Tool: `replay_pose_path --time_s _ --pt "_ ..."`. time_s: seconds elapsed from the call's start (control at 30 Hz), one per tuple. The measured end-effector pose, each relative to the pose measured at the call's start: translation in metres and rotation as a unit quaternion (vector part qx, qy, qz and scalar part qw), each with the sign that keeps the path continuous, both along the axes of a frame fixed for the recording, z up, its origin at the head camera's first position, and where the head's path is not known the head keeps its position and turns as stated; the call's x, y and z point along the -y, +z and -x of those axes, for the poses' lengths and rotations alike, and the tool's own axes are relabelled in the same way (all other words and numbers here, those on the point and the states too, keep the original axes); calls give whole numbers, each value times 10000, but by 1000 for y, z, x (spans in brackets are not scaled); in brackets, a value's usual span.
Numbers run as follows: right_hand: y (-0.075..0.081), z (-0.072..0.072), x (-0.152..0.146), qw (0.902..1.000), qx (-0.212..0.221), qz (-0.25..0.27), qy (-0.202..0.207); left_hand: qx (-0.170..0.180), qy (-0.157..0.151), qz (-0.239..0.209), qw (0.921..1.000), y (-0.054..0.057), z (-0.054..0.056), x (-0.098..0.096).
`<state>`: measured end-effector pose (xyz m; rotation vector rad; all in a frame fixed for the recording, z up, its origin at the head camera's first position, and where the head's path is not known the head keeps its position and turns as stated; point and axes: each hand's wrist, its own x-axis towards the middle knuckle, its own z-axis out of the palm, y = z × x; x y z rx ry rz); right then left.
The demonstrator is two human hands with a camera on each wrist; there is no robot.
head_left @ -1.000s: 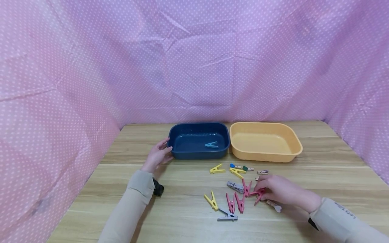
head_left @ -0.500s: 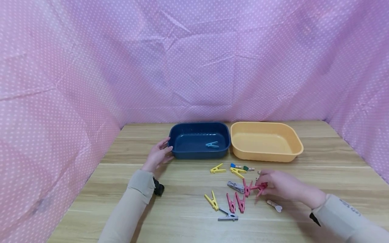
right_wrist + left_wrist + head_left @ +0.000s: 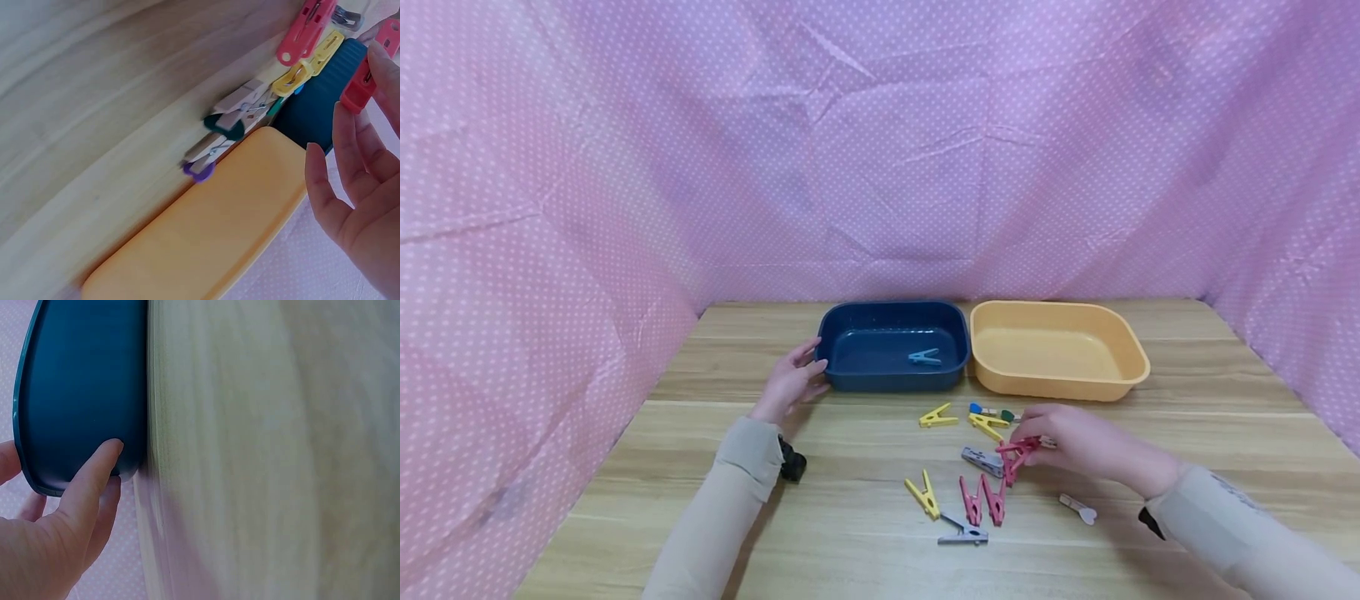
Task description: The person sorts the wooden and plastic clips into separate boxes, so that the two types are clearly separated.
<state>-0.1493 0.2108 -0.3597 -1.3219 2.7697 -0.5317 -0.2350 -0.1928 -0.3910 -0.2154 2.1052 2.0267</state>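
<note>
My right hand (image 3: 1078, 442) pinches a red clothespin (image 3: 359, 94) between thumb and fingertips. In the head view that clothespin overlaps another red clothespin (image 3: 1009, 477) on the table. My left hand (image 3: 787, 385) touches the left end of the dark blue basin (image 3: 891, 382), its fingers fairly straight; in the left wrist view the thumb (image 3: 94, 478) lies against the basin's outer wall. A light blue clothespin (image 3: 925, 357) lies inside this basin. Two more red clothespins, one of them here (image 3: 970, 502), lie closer to the front.
A yellow basin (image 3: 1060, 388) stands right of the blue one. Yellow clothespins (image 3: 937, 417), grey clothespins (image 3: 964, 533) and small wooden pegs, one with a white heart (image 3: 1079, 508), lie scattered on the wooden table. Pink dotted cloth (image 3: 895, 167) hangs behind.
My right hand has lifted the red clothespin from the table and moved it a little left and away from me. The left hand stays at the blue basin.
</note>
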Motion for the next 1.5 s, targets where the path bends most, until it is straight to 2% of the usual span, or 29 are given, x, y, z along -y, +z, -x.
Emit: replay_pose_path --time_s 0.13,0.23,0.53,0.9,1.2,1.5 --pt "3 4 9 9997 158 -47 -160 50 42 30 10000 -1 -1 -1" --pt "4 8 15 9996 116 56 -259 77 48 52 9999 0 -1 -1" --pt "18 23 38 9962 -253 307 -772 6 29 -260 9997 1 -1 -1" --pt "41 52 59 9913 -544 668 -993 41 63 -309 9995 1 -1 -1" --pt "56 75 71 9858 -198 759 -1483 28 58 -194 9998 2 -1 -1" --pt "52 95 82 9802 -34 704 -1851 92 123 -189 9997 2 -2 -2"
